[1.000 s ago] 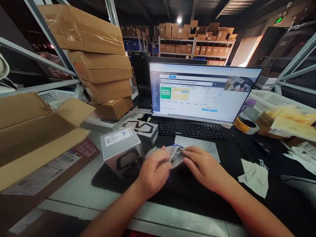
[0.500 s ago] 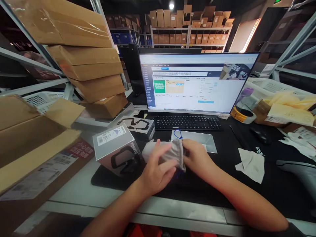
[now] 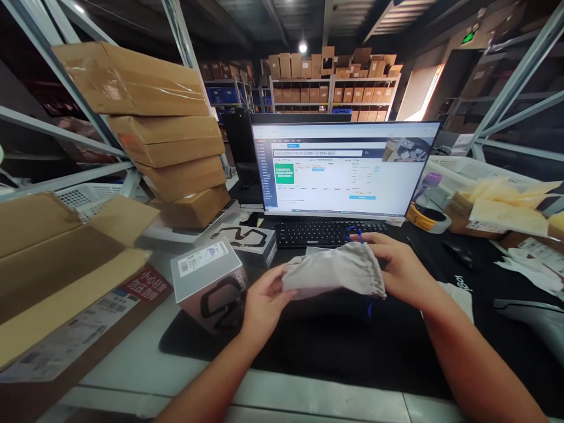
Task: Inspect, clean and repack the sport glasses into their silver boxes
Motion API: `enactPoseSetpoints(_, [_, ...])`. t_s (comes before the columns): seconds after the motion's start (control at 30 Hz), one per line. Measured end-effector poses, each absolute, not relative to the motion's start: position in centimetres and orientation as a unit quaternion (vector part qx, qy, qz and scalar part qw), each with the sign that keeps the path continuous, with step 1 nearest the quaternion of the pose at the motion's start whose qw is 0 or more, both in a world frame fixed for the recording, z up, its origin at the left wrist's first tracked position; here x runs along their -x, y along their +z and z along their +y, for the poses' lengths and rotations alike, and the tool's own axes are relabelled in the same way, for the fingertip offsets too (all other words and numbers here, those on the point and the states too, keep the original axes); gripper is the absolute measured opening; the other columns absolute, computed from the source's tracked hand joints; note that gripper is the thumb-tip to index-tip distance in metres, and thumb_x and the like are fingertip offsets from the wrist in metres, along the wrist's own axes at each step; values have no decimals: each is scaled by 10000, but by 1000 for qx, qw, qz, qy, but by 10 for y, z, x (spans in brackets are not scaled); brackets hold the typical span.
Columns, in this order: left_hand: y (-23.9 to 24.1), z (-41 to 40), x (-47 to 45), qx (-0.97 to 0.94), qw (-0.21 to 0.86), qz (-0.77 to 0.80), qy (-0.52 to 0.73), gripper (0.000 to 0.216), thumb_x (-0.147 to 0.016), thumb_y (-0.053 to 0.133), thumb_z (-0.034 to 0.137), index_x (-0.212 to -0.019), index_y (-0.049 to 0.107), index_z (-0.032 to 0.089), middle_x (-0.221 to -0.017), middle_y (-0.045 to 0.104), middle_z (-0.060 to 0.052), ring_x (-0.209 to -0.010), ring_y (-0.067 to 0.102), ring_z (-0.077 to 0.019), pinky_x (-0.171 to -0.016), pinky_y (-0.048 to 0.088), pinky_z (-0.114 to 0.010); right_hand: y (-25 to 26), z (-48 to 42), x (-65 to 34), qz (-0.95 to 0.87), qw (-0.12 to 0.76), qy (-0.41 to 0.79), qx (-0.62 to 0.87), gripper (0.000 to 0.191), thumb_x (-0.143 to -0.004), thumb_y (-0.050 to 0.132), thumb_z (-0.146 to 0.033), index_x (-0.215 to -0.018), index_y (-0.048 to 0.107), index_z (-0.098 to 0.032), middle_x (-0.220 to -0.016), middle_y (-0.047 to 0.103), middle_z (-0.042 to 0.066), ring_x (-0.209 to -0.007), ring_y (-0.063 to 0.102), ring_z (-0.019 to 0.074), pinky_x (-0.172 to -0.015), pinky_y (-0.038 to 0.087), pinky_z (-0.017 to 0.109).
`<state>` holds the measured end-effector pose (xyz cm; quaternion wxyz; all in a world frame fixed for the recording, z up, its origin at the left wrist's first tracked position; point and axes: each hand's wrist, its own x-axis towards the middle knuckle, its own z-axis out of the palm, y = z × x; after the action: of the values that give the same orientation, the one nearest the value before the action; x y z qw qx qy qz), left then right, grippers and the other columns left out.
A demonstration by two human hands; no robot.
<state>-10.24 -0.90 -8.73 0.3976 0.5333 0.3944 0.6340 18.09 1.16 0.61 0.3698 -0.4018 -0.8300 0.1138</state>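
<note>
My left grip (image 3: pixel 264 299) is closed on the left end of a soft grey fabric drawstring pouch (image 3: pixel 335 270), thumb on top. My right grip (image 3: pixel 399 264) pinches its gathered mouth, where a blue cord (image 3: pixel 369 306) hangs down. The pouch lies level between them, lifted just above the black mat (image 3: pixel 308 352) on the worktop (image 3: pixel 132 352), in front of the black keyboard (image 3: pixel 324 233) and lit monitor (image 3: pixel 343 167). Just left of my left grip sits a tilted grey carton with a black goggle print (image 3: pixel 207 285). Beyond it are stacked brown cardboard boxes (image 3: pixel 176 153).
</note>
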Motion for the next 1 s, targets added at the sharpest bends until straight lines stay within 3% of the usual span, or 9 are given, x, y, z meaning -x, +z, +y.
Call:
enactPoseSetpoints(0.17, [-80, -11, 99, -452, 458, 457, 614, 359, -710, 859, 440, -826, 731, 126, -776, 766, -82, -702, 754, -211, -654, 625, -283, 20, 17, -222, -751, 432, 127, 483, 222, -766, 747, -316, -967, 817, -251, -1055, 774, 66, -1062, 706, 314, -905, 560, 405])
enactPoseSetpoints(0.27, [-76, -12, 95, -467, 492, 427, 597, 490, -804, 748, 558, -1034, 690, 130, -885, 767, -111, -790, 762, -230, -709, 640, -332, 18, 20, -228, -705, 467, 132, 516, 263, -751, 742, -329, -985, 813, -231, -1022, 786, 69, -1020, 718, 328, -905, 554, 437])
enactPoseSetpoints(0.37, [-76, -14, 90, -494, 505, 382, 595, 717, -768, 770, 587, -1333, 558, 200, -1250, 688, -156, -972, 739, -259, -762, 649, -387, 8, 21, -204, -693, 499, 161, 494, 265, -776, 685, -297, -998, 800, -209, -1022, 784, 78, -961, 730, 301, -836, 574, 406])
enactPoseSetpoints(0.43, [-78, -13, 89, -495, 499, 394, 593, 737, -752, 796, 552, -1365, 558, 219, -1327, 651, -154, -1004, 725, -266, -723, 651, -371, 0, 21, -183, -710, 506, 155, 465, 252, -780, 653, -256, -982, 795, -206, -1057, 774, 87, -990, 723, 284, -845, 574, 388])
enactPoseSetpoints(0.5, [-82, -10, 91, -480, 472, 428, 603, 595, -754, 807, 502, -1231, 673, 172, -1158, 737, -139, -926, 735, -253, -682, 640, -330, -5, 19, -168, -741, 485, 145, 442, 227, -774, 642, -225, -941, 795, -214, -1099, 762, 93, -1037, 711, 270, -874, 567, 375])
enactPoseSetpoints(0.6, [-87, -5, 98, -450, 404, 462, 649, 380, -714, 843, 436, -943, 766, 142, -861, 780, -80, -768, 723, -196, -692, 611, -278, -3, 19, -172, -759, 443, 171, 446, 166, -760, 628, -222, -817, 785, -221, -1128, 748, 96, -1051, 706, 263, -795, 583, 337])
enactPoseSetpoints(0.73, [-87, -8, 107, -475, 322, 504, 646, 297, -778, 783, 423, -925, 760, 167, -812, 762, -41, -735, 704, -181, -688, 585, -263, 12, 25, -216, -697, 464, 200, 509, 170, -732, 645, -298, -787, 776, -205, -1124, 752, 97, -1007, 708, 280, -693, 576, 313])
enactPoseSetpoints(0.9, [-76, -16, 117, -613, 34, 564, 552, 215, -936, 566, 317, -1048, 712, 206, -1019, 738, -75, -948, 700, -251, -905, 561, -389, 27, 29, -274, -586, 502, 68, 633, 315, -727, 638, -361, -932, 799, -185, -771, 755, 57, -684, 671, 226, -563, 491, 293])
enactPoseSetpoints(1.0, [-74, -14, 116, -685, -117, 569, 440, 295, -932, 472, 183, -1133, 687, 198, -1283, 641, -150, -1181, 618, -346, -1016, 503, -525, 29, 30, -286, -563, 542, 66, 621, 291, -721, 637, -364, -892, 783, -180, -724, 737, 44, -629, 644, 201, -548, 481, 281])
